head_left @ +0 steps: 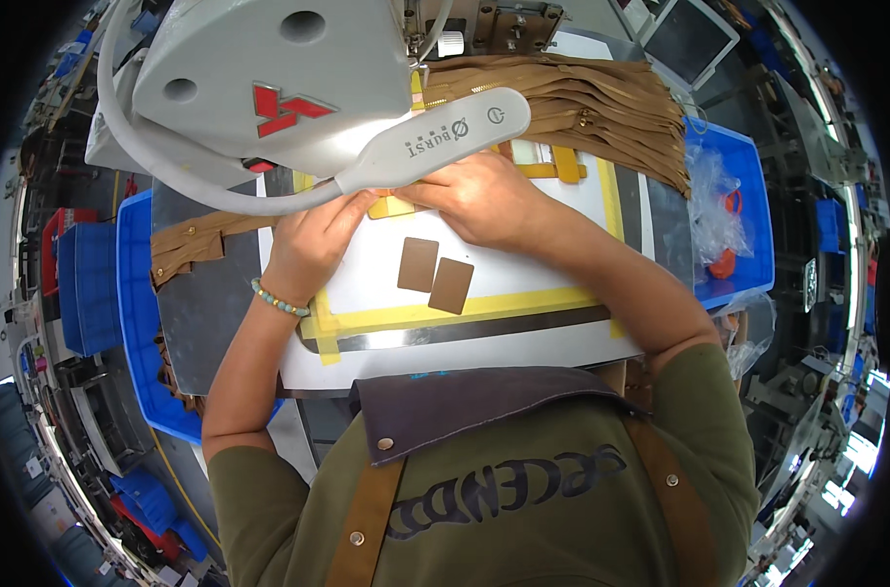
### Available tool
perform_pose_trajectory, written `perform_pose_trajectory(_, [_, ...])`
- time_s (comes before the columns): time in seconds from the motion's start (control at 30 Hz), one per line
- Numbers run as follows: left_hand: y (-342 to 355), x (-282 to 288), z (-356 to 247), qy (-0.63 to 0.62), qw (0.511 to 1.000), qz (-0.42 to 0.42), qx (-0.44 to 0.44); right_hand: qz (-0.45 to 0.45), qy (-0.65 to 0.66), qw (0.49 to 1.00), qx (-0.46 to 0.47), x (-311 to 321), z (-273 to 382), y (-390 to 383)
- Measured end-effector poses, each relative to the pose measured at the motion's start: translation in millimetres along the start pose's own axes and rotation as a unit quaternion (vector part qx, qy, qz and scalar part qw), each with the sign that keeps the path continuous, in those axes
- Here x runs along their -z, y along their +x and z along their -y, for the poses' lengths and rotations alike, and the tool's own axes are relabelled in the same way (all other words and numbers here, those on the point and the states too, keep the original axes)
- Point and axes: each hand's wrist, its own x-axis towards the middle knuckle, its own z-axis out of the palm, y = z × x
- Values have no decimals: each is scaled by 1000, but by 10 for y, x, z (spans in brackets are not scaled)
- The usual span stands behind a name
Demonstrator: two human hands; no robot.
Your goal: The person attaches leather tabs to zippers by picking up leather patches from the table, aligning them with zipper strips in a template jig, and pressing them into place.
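My left hand and my right hand meet under the sewing machine's head, fingers bent and closed together. A small yellow-and-tan piece shows between the fingertips. The white lamp hides part of the fingers, so what they grip is unclear. A brown strip with brass-coloured fittings runs from the left to behind my left hand. Two brown rectangular pieces with rounded corners lie on the white work surface, nearer to me than my hands.
The grey machine head stands over the work. A bundle of brown strips with zippers lies at the back right. Yellow tape borders the white surface. Blue bins flank the table; the right one holds clear plastic bags.
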Motion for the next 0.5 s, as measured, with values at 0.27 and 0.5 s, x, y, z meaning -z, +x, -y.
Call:
perform_pose_trajectory(0.27, [47, -141, -34, -52, 998, -19, 29, -28, -49, 998, 19, -81, 47, 64])
perform_pose_trajectory(0.5, [110, -114, -78, -55, 998, -4, 36, -44, -73, 996, 23, -75, 39, 20])
